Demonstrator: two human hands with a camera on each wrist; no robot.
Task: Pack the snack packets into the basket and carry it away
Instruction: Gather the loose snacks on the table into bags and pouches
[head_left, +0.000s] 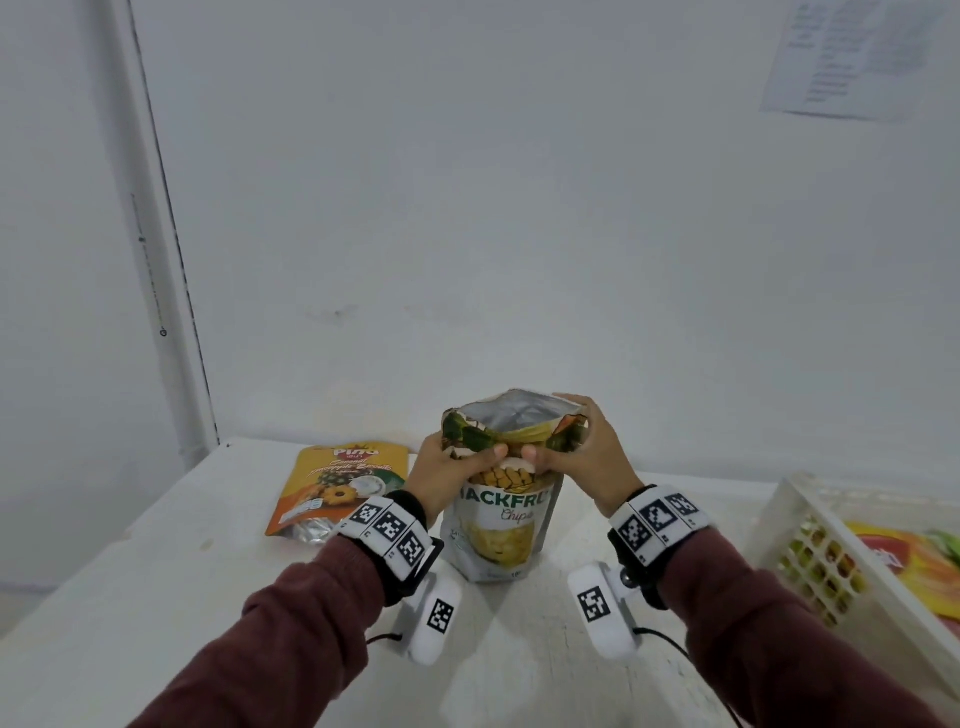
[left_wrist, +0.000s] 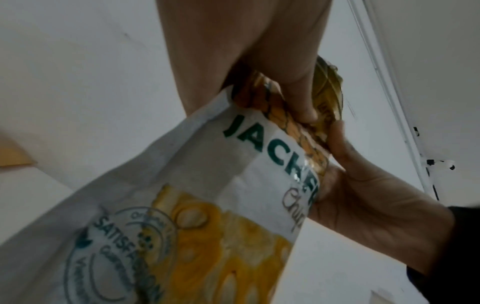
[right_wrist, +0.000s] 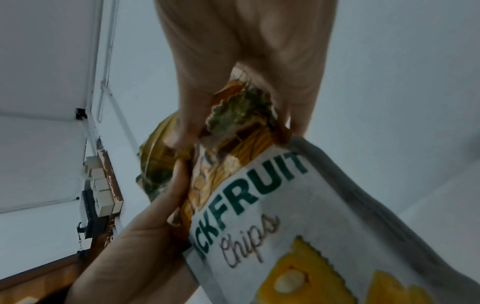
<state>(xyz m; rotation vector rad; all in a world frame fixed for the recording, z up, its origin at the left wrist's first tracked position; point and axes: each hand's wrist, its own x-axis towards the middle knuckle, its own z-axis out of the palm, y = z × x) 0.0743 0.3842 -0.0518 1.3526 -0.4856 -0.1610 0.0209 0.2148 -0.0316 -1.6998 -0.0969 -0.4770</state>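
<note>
A white and yellow jackfruit chips packet (head_left: 498, 530) stands upright on the white table (head_left: 156, 597), its silver-lined top gaping. My left hand (head_left: 457, 462) pinches the top's left side and my right hand (head_left: 576, 452) pinches its right side, thumbs meeting in front. The left wrist view shows my left hand (left_wrist: 293, 86) on the packet (left_wrist: 207, 185), with the right hand (left_wrist: 363, 185) opposite. In the right wrist view my right hand (right_wrist: 246, 67) grips the crumpled top of the packet (right_wrist: 285, 205). An orange pineapple biscuit packet (head_left: 337, 488) lies flat at the left. The white basket (head_left: 810, 545) sits at the right.
Inside the basket lies an orange and red packet (head_left: 914, 566). A white wall (head_left: 519, 208) rises right behind the table. A paper sheet (head_left: 862, 57) hangs on it at the upper right.
</note>
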